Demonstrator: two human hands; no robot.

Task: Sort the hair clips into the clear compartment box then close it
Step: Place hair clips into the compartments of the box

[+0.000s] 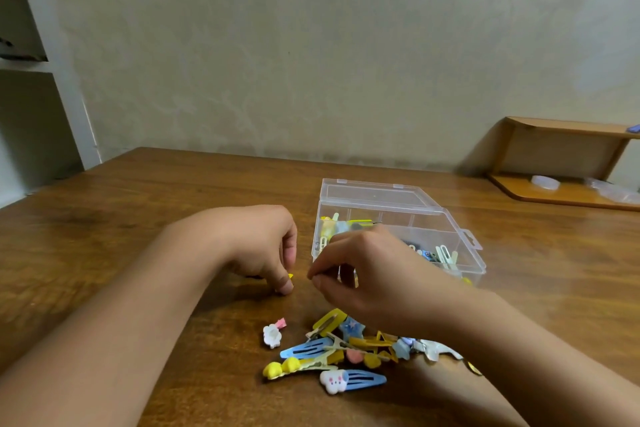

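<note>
Left hand: fingers curled down onto the desk, tips pinching a small yellow clip, of which only a sliver shows past the fingertips.

Right hand: just beside the left, raised a little above the desk, thumb and forefinger pressed together at the tips. Whether anything sits between them cannot be told; nothing shows there.

Pile of hair clips: toward the near edge of the desk, partly under the right wrist. Yellow, blue and pale snap clips tangled together. A blue clip with a white cloud charm lies nearest the edge. A white flower clip lies apart at the pile's left.

Clear compartment box: mid-desk, behind the right hand, which hides its front left part. Lid open, leaning back toward the far edge. Clips already inside: yellow and white ones in the left compartment, pale and dark ones in a nearer right compartment.

Wooden shelf: far right corner of the desk, against the wall.
</note>
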